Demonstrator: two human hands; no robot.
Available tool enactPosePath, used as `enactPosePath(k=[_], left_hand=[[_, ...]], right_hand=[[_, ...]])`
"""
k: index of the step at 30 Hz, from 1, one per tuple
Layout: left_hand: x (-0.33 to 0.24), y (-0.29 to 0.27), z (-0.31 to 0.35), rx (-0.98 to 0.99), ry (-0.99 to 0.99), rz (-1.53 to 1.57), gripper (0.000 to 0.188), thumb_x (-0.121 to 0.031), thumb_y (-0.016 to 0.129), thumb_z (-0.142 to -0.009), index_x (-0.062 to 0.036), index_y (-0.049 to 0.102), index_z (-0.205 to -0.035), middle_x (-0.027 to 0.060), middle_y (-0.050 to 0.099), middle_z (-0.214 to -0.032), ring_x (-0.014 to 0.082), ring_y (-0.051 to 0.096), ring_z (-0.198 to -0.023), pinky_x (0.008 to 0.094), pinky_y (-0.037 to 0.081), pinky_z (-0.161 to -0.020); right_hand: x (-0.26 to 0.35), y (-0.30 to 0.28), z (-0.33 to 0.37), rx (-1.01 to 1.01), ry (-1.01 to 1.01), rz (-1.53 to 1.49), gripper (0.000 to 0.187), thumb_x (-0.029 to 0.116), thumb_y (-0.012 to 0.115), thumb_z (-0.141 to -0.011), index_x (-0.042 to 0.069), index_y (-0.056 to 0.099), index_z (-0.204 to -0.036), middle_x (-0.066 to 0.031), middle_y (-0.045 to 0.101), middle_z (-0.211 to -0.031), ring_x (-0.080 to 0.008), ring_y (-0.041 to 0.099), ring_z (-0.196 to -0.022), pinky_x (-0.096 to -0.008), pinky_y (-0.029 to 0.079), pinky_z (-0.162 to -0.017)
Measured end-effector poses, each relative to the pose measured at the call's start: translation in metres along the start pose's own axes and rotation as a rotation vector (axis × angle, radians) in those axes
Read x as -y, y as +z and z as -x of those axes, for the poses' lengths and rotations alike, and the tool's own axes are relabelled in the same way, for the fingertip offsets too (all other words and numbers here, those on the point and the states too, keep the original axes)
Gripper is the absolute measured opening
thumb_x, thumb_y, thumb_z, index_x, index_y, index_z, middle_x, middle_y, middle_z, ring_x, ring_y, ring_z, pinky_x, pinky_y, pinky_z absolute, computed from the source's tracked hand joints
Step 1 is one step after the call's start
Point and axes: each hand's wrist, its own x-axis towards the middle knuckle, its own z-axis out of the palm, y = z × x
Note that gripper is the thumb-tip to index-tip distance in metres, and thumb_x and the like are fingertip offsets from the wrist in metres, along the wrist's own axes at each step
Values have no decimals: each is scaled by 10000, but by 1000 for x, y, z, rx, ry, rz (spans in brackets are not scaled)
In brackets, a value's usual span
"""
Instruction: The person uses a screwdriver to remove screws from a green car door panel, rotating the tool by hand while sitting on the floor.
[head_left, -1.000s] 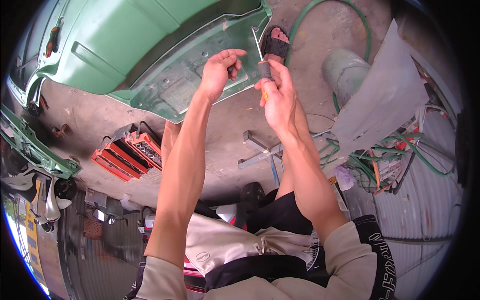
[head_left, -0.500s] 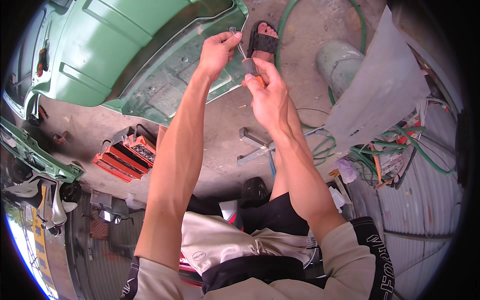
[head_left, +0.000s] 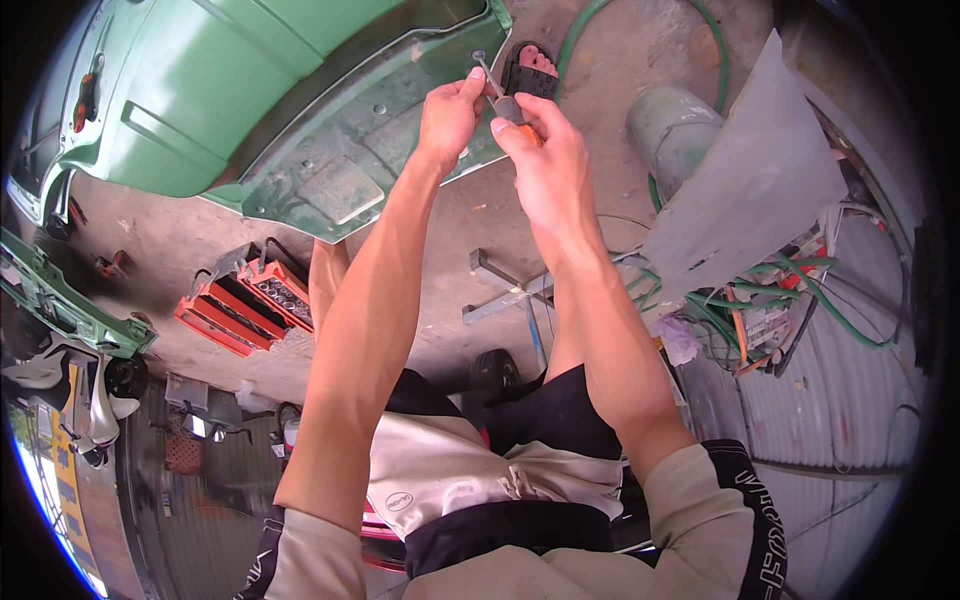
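My right hand point(head_left: 555, 150) is closed around the orange and grey handle of a screwdriver point(head_left: 510, 107). Its metal shaft slants up and left, with the tip end at a small round spot near the corner of a green metal panel point(head_left: 290, 185). Beside the shaft, my left hand point(head_left: 450, 120) has thumb and fingers pinched together near the tip; what they hold, if anything, cannot be made out. Both forearms reach forward over the panel's near edge. A larger curved green body part point(head_left: 225, 70) adjoins the panel at upper left.
A foot in a black sandal point(head_left: 530, 75) stands beyond the screwdriver. An open red toolbox point(head_left: 235, 315) sits on the floor at left. To the right are a metal stand point(head_left: 510, 290), a green cylinder point(head_left: 675, 130), a grey sheet point(head_left: 750, 190) and a tangled green hose point(head_left: 720, 50).
The view has shifted slightly. My right hand and the screwdriver handle have moved up, nearer the panel corner. My left hand stays pinched beside the shaft.
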Motion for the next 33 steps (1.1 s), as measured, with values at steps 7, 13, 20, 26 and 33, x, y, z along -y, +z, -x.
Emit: enactPosePath(k=[7, 13, 20, 26, 33], left_hand=[[56, -47, 91, 110, -162, 111, 424, -388, 571, -1026, -27, 677, -831, -67, 434, -614, 54, 350, -548, 246, 283, -511], [121, -126, 159, 3, -275, 352, 397, -398, 598, -1014, -68, 607, -793, -84, 373, -601, 43, 301, -518, 232, 257, -481], [131, -167, 172, -80, -201, 557, 387, -370, 550, -1042, -63, 590, -809, -77, 321, -604, 50, 276, -528, 236, 237, -494], [121, -192, 150, -174, -142, 595, 361, -318, 532, -1048, 10, 682, -1035, -84, 308, -627, 47, 271, -539, 233, 237, -507], [104, -204, 151, -127, -71, 644, 354, -310, 540, -1040, 16, 679, -1042, -85, 300, -636, 47, 270, -545, 234, 238, -512]], right_hand=[[52, -1, -18, -8, 72, 288, 385, 233, 655, -917, -71, 664, -1154, -97, 690, -798, -132, 634, -739, -276, 474, -714], [49, 8, -25, -8, 45, 217, 336, 248, 628, -905, -9, 689, -1113, -75, 682, -784, -82, 525, -610, -251, 338, -510], [59, 21, -22, -26, 18, 388, 348, 307, 625, -913, 20, 697, -1097, -78, 672, -766, -69, 425, -513, -242, 267, -443], [67, 26, -29, -18, 82, 366, 336, 294, 606, -930, 13, 691, -1093, -108, 672, -760, -69, 342, -457, -245, 238, -425], [73, 17, -33, 7, 149, 379, 347, 315, 605, -936, 26, 683, -1112, -100, 677, -738, -82, 379, -469, -251, 275, -437]])
